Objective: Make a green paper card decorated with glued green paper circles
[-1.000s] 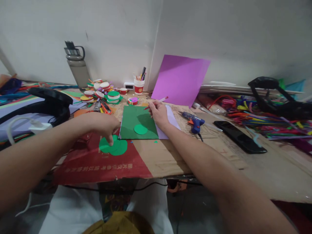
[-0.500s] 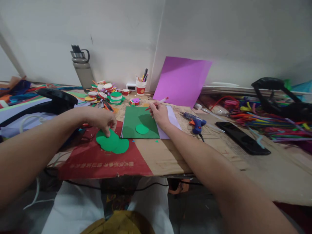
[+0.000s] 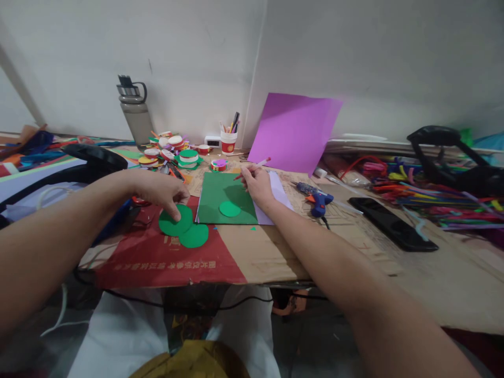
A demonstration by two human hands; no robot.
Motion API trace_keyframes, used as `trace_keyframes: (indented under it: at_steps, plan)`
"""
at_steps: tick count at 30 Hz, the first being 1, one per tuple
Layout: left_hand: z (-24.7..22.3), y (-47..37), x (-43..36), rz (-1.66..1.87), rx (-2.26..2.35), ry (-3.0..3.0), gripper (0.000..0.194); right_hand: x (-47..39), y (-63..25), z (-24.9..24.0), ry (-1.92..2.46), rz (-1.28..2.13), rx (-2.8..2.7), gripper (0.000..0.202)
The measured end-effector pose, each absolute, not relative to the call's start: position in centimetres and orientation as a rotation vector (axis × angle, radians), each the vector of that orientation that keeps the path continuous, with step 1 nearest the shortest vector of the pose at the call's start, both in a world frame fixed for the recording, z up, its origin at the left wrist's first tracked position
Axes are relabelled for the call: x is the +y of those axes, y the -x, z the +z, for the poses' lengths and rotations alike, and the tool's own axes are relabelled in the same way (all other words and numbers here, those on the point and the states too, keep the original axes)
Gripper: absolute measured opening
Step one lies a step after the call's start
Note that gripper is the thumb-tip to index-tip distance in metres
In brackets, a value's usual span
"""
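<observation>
My left hand (image 3: 167,195) is closed with its thumb on a green paper circle (image 3: 174,222), its fingers bent behind the edge. A second green circle (image 3: 195,236) lies partly beneath that one on the red printed cardboard. My right hand (image 3: 256,184) rests at the right side of a dark green sheet (image 3: 208,191), with a thin red-tipped pen (image 3: 263,163) held between its fingers. A lighter green circle (image 3: 230,209) lies flat on this sheet. Under the sheet, pale lilac paper (image 3: 281,194) sticks out to the right.
A blue glue gun (image 3: 319,203) and a black phone (image 3: 389,223) lie to the right. Behind stand a purple sheet (image 3: 295,131), a paper cup of pens (image 3: 229,143), a pile of round paper pieces (image 3: 169,147) and a water bottle (image 3: 136,118). Colourful strips (image 3: 417,199) crowd the far right.
The green circle under my left thumb has shifted slightly up, and less of the stack shows at its left. My right hand and the pen have stayed nearly still.
</observation>
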State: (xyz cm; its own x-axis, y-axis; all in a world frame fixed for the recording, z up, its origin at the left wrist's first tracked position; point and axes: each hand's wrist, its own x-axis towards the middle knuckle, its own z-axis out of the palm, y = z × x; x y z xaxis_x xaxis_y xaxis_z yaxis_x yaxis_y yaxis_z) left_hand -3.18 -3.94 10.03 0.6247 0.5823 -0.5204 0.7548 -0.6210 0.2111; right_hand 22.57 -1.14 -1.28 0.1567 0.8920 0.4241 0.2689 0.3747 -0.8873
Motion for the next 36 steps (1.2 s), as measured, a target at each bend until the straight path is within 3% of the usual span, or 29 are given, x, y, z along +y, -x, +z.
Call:
trace_keyframes:
  at_steps: [29,36]
  plan:
    - [9.2,5.3,-3.4,-0.531,1.173,-2.424,0.047,-1.4,-22.5,-1.1,1.144,0.638,-1.406,0.027]
    - [9.1,5.5,-3.2,-0.477,1.438,-2.491,0.052,-1.5,-22.5,-1.2,1.149,0.640,-1.421,0.028]
